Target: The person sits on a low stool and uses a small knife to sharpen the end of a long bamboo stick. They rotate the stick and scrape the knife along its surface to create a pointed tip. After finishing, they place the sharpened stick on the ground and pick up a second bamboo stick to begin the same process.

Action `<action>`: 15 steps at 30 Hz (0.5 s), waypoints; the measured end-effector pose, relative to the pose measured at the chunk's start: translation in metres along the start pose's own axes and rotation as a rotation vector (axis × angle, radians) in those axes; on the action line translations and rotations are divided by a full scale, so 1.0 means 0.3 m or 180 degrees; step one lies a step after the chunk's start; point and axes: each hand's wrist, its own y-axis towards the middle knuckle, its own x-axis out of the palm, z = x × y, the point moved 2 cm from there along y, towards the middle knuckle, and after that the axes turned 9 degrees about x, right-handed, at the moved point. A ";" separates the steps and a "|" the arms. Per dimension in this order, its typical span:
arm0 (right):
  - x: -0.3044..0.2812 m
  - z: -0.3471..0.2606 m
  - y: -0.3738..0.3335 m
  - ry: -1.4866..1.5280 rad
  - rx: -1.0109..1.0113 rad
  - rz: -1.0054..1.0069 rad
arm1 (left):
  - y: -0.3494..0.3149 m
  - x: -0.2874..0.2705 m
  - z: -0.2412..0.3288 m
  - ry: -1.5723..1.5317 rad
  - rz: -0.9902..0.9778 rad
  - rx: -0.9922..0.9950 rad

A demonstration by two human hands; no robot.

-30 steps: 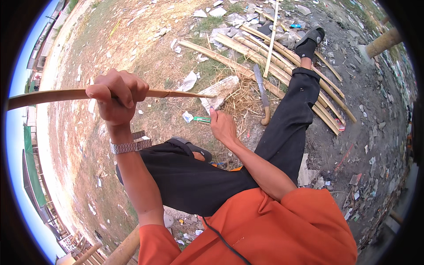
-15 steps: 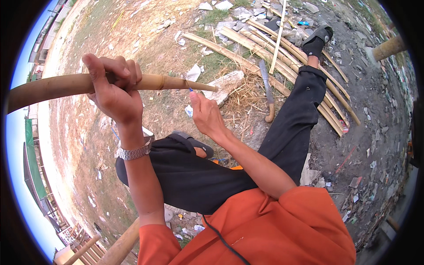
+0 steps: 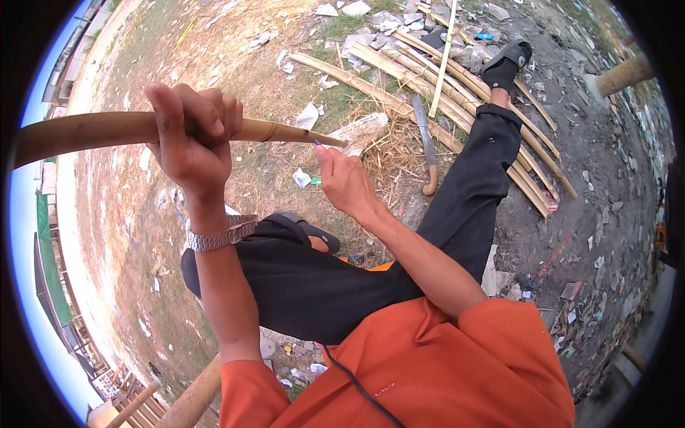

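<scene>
Stretching crosswise before person [image 3: 399, 371], bamboo piece [image 3: 85, 135] hung above ground [image 3: 260, 178], long axis near level, reaching left out of view, narrow-looking end dipping right toward pale stone [image 3: 367, 128]. Left hand [image 3: 194, 143] had fingers curled round it. Right hand [image 3: 347, 182] pinched small blue thing [image 3: 318, 143].

Outdoor, yard-like work spot, blue sky [image 3: 53, 349] along the left rim, dry brown earth [image 3: 143, 235] littered with white scraps [image 3: 307, 116], piled split tan bamboo strips [image 3: 417, 80], wooden-handled steel knife [image 3: 424, 139], green sheeting [image 3: 53, 274] beyond.
</scene>
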 end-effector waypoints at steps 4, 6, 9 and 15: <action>-0.037 -0.111 -0.040 0.0165 -0.0024 -0.0240 | -0.008 -0.024 0.006 0.0069 0.0018 0.0021; -0.017 -0.107 -0.046 0.0150 -0.0079 -0.0172 | -0.010 -0.024 0.002 0.0099 0.0075 0.0074; 0.041 0.089 -0.003 -0.0252 0.0313 -0.0151 | -0.002 -0.011 0.004 -0.0073 -0.0034 0.0027; -0.027 0.035 -0.078 0.0144 0.0133 0.0032 | -0.036 -0.007 -0.011 -0.0250 -0.0153 0.0061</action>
